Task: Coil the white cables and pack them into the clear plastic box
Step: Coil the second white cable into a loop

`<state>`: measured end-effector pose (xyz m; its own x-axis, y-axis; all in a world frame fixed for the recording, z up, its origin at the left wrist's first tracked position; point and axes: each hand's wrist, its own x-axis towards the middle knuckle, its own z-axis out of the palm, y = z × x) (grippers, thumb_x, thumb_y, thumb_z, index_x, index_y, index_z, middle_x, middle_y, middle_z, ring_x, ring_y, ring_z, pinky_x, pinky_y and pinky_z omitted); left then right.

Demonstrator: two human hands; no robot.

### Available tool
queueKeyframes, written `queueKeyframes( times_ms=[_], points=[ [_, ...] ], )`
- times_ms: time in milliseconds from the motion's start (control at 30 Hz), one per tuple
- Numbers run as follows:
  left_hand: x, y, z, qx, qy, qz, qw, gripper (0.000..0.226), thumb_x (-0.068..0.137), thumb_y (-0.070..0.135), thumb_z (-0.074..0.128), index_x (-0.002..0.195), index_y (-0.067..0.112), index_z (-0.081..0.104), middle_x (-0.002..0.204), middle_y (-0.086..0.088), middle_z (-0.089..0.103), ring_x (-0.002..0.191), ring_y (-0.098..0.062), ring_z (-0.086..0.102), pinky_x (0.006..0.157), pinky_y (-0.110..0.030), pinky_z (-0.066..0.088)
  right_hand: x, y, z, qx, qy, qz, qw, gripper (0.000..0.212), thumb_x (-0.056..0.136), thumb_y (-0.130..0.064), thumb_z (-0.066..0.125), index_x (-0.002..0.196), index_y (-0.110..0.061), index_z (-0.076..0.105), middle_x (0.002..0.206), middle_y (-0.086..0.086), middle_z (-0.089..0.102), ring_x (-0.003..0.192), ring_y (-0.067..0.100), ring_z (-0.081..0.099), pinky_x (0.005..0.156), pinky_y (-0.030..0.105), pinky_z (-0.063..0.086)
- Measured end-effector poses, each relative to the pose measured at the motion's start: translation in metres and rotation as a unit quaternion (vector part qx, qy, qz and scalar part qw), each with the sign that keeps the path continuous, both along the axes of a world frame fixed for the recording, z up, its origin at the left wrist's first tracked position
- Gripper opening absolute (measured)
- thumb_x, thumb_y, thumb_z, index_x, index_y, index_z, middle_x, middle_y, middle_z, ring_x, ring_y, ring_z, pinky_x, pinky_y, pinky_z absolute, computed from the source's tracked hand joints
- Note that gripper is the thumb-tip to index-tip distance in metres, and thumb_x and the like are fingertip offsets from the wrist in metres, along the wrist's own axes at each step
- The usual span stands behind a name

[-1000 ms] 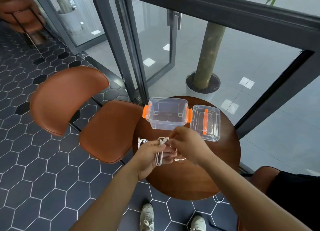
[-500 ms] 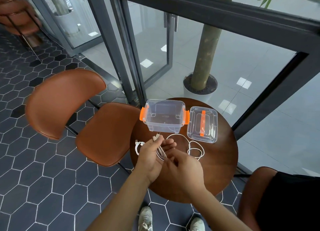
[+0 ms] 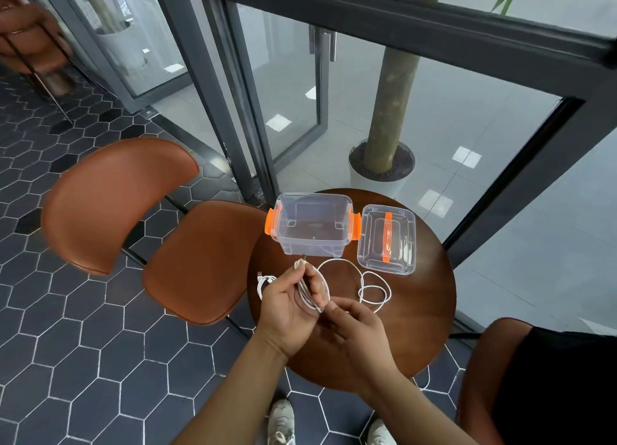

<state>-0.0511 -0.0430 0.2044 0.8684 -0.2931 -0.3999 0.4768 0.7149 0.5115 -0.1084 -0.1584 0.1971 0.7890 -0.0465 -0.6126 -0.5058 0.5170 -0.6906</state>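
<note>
1. The left hand [image 3: 289,306] is closed around a white cable [image 3: 305,291], with the cable's plug sticking up past the fingers.
2. The right hand [image 3: 350,331] pinches the bottom loop of that cable, just below the left hand.
3. The loose end [image 3: 374,289] of the cable lies in curls on the table [image 3: 417,311], to the right of the hands.
4. Another small cable [image 3: 263,282] lies just left of the left hand, near the table's edge.
5. The clear box [image 3: 312,225] sits open beyond the hands, with its lid [image 3: 386,240] beside it on the right.
6. The table is round and brown, with bare room near the right hand.
7. A brown chair [image 3: 200,257] stands left of the table, on a dark tiled floor [image 3: 83,327].
</note>
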Motion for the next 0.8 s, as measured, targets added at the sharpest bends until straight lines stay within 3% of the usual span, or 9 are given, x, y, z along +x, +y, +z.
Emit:
queueKeyframes(
  times_ms=[133, 300, 400, 500, 600, 700, 800],
  points=[
    [-0.001, 0.001, -0.002, -0.004, 0.004, -0.026, 1.000, 0.026, 0.097, 0.019, 0.042, 0.081, 0.004, 0.056, 0.057, -0.010, 0.050, 0.048, -0.020, 0.046, 0.051, -0.029, 0.045, 0.003, -0.002, -0.001, 0.062, 0.000, -0.027, 0.998, 0.021, 0.098, -0.011, 0.061, 0.109, 0.006, 0.066, 0.100, 0.027, 0.074, 0.088, 0.028, 0.074, 0.070, 0.030, 0.060],
    [-0.004, 0.000, -0.007, -0.009, 0.005, -0.045, 0.999, 0.028, 0.097, 0.019, 0.041, 0.081, 0.004, 0.059, 0.058, -0.010, 0.051, 0.050, -0.018, 0.049, 0.052, -0.028, 0.045, 0.014, -0.014, 0.003, -0.030, -0.037, 0.040, 0.998, 0.016, 0.094, -0.013, 0.066, 0.100, 0.000, 0.074, 0.084, 0.015, 0.076, 0.080, 0.020, 0.069, 0.069, 0.025, 0.057],
    [-0.003, 0.002, -0.008, -0.009, 0.003, -0.062, 0.998, 0.026, 0.097, 0.019, 0.045, 0.083, 0.004, 0.060, 0.065, -0.012, 0.054, 0.057, -0.019, 0.053, 0.057, -0.029, 0.047, 0.017, -0.019, 0.002, -0.024, -0.017, 0.032, 0.999, 0.013, 0.092, -0.006, 0.068, 0.100, 0.003, 0.074, 0.076, 0.011, 0.074, 0.068, 0.014, 0.067, 0.061, 0.020, 0.053],
    [0.000, 0.005, -0.001, 0.006, 0.004, -0.089, 0.996, 0.021, 0.098, 0.018, 0.050, 0.087, 0.002, 0.058, 0.077, -0.016, 0.057, 0.069, -0.023, 0.058, 0.066, -0.032, 0.053, 0.017, -0.019, -0.001, 0.017, 0.005, 0.007, 1.000, 0.016, 0.087, -0.004, 0.072, 0.102, 0.003, 0.075, 0.082, 0.015, 0.074, 0.073, 0.017, 0.069, 0.067, 0.025, 0.054],
    [0.004, 0.008, 0.008, 0.069, -0.003, -0.133, 0.989, 0.025, 0.099, 0.016, 0.046, 0.086, 0.000, 0.059, 0.080, -0.019, 0.063, 0.072, -0.027, 0.064, 0.070, -0.037, 0.057, 0.015, -0.016, -0.003, 0.039, 0.007, -0.026, 0.999, 0.014, 0.085, 0.004, 0.070, 0.098, 0.004, 0.074, 0.080, 0.018, 0.073, 0.070, 0.019, 0.070, 0.069, 0.027, 0.055],
    [0.008, 0.014, 0.015, 0.161, -0.043, -0.187, 0.968, 0.029, 0.104, 0.015, 0.043, 0.087, 0.000, 0.062, 0.086, -0.021, 0.066, 0.082, -0.031, 0.065, 0.083, -0.044, 0.054, 0.012, -0.015, 0.001, 0.044, -0.006, -0.049, 0.998, 0.016, 0.085, 0.008, 0.067, 0.100, 0.007, 0.072, 0.074, 0.016, 0.072, 0.062, 0.017, 0.069, 0.065, 0.026, 0.055],
    [0.008, 0.019, 0.016, 0.295, -0.077, -0.190, 0.933, 0.033, 0.105, 0.020, 0.045, 0.084, 0.004, 0.065, 0.088, -0.014, 0.065, 0.090, -0.026, 0.064, 0.097, -0.045, 0.052, 0.016, -0.022, 0.000, 0.012, -0.030, -0.058, 0.998, 0.017, 0.083, 0.006, 0.072, 0.100, 0.006, 0.073, 0.080, 0.019, 0.074, 0.071, 0.024, 0.071, 0.072, 0.032, 0.057]
  ],
)
